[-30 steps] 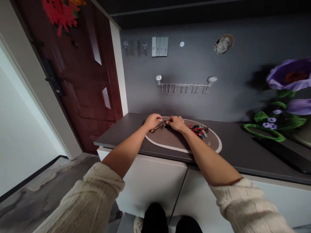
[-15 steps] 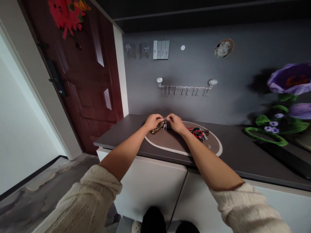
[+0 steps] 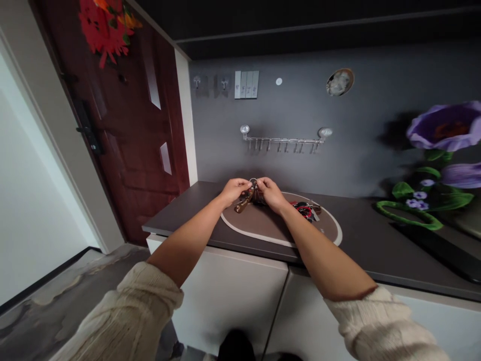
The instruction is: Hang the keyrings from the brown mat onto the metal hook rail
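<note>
Far left – dark red wooden door [image 3: 124,115] with a red paper cutout [image 3: 103,25] up top. Dark grey tabletop [image 3: 180,213] on white cabinets; an oval brown mat with pale edging [image 3: 263,225] lies on it.

Left hand [image 3: 233,190] – fingers pinched together on the left side of a bunch of keys on a silver metal ring [image 3: 252,193], a brown fob hanging down-left toward the mat. Bunch is lifted just above the far left part of the mat, between both hands. Right hand [image 3: 271,193] – fingertips clamped on the right side of the same ring, touching it opposite the left hand.

Right of the hands, a second bunch of keys with a red and black fob [image 3: 306,209] lies on the mat, near but apart. On the grey wall above – chrome hook rail [image 3: 283,141], empty of keys as far as visible.

Judgement on working the ring well: keep one hand steady as the anchor, let the other do the fine work, hold the bunch over the mat so anything slipping lands there. Ring detail too small to tell.
</note>
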`<control>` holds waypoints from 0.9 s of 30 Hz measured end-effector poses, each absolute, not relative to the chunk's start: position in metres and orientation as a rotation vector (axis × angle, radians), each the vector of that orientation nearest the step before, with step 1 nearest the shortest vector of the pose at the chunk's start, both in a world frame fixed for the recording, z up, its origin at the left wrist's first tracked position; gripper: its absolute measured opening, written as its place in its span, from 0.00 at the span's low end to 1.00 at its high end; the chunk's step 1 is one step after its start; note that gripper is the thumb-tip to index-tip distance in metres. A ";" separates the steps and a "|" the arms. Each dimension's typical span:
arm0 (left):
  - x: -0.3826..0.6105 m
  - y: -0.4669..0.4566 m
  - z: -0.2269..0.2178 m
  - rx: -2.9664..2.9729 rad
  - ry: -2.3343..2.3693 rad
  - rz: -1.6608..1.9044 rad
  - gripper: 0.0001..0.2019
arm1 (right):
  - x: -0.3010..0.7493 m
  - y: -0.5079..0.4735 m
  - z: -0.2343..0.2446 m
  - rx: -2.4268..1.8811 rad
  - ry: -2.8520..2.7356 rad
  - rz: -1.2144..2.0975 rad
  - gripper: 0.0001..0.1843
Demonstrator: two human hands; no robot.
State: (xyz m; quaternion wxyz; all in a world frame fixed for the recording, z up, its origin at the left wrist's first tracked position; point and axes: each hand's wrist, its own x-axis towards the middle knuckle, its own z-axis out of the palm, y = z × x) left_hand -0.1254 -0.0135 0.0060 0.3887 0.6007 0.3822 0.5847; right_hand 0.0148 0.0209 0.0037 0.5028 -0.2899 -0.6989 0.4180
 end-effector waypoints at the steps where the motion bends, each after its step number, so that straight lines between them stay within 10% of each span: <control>1: -0.125 -0.013 0.006 1.509 0.968 1.504 0.13 | 0.014 0.020 0.004 -0.671 -1.659 1.083 0.15; 27: -0.126 -0.011 0.013 1.335 1.014 1.707 0.17 | 0.013 0.007 0.027 -0.572 -1.410 1.235 0.14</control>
